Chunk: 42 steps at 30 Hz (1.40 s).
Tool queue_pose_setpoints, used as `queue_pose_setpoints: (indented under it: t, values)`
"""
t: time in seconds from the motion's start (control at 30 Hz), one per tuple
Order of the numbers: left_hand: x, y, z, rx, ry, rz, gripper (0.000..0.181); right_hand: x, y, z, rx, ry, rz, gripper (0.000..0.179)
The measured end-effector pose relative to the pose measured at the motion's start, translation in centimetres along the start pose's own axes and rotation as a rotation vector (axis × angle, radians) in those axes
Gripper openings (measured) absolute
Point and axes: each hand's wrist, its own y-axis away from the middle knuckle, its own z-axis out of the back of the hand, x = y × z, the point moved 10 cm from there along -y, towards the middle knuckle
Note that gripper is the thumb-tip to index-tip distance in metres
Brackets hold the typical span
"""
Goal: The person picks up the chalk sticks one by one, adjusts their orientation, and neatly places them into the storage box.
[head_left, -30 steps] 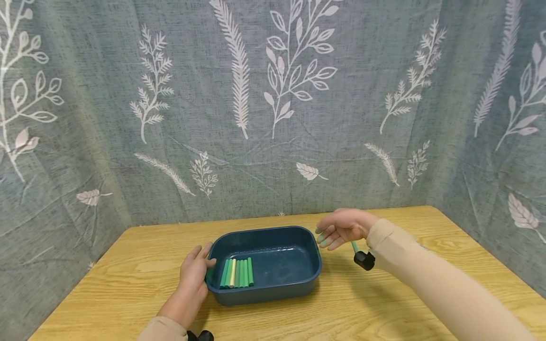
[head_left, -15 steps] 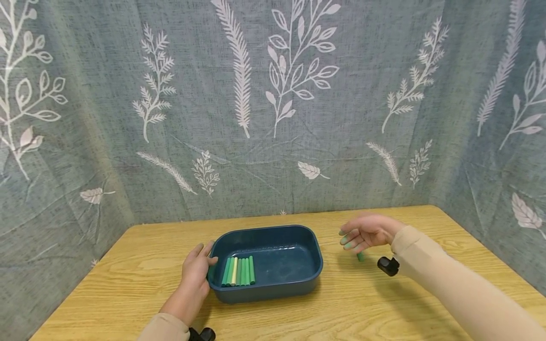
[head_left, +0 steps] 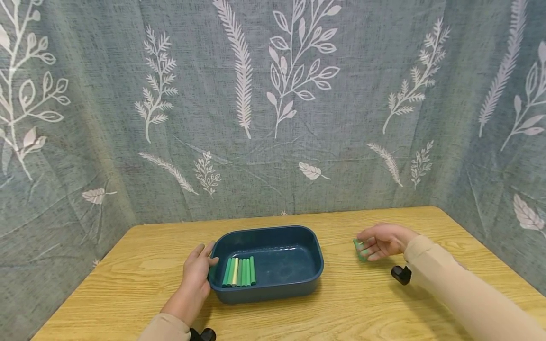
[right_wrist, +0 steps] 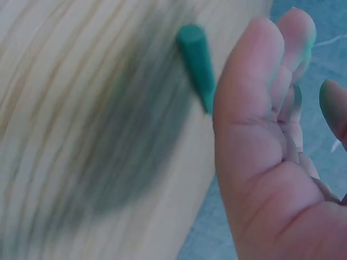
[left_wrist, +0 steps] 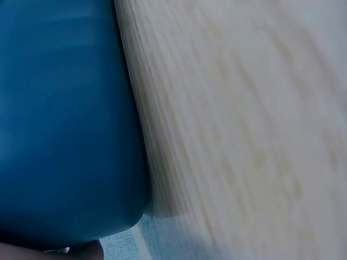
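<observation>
My left hand (head_left: 196, 271) holds the left end of a dark blue rectangular tub (head_left: 281, 290), its thumb over the rim and its other fingers along the outside. Several chalk sticks, mostly green, lie side by side in the tub; one is a pale yellow chalk stick (head_left: 235, 272). To the right of the tub, my right hand (head_left: 384, 240) hovers over a lone green chalk stick (head_left: 357, 244) on the table, partly hiding it. In the right wrist view this green chalk stick (right_wrist: 197, 62) lies apart from the loosely extended fingers, whose tips carry green dust.
The wooden table (head_left: 281, 322) extends around the tub. A grey-green curtain (head_left: 256, 180) with white leaf patterns hangs behind and at both sides. Black wrist cameras sit below each cuff, the right one (head_left: 401, 274) close above the table.
My right hand has moved right and slightly down, away from the tub and over the lone green chalk stick. The left hand stays at the tub's left end.
</observation>
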Motion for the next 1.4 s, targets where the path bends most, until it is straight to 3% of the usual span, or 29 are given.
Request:
queue_pose_setpoints:
  t: [0.5,0.83,1.4]
  values:
    - [-0.3,-0.1,-0.8,0.014,0.002,-0.006,0.070,-2.1,-0.9,2.3,-0.112,0.054,-0.063,0.020]
    - [0.3,0.1,-0.2,-0.004,-0.034,0.004,0.070,-2.7,-1.6,1.7,-0.118,0.191,-0.124,0.026]
    - [0.2,-0.2,-0.1,0.006,-0.041,0.006,0.071,-2.2,-1.6,1.3,-0.159,0.196,-0.146,0.025]
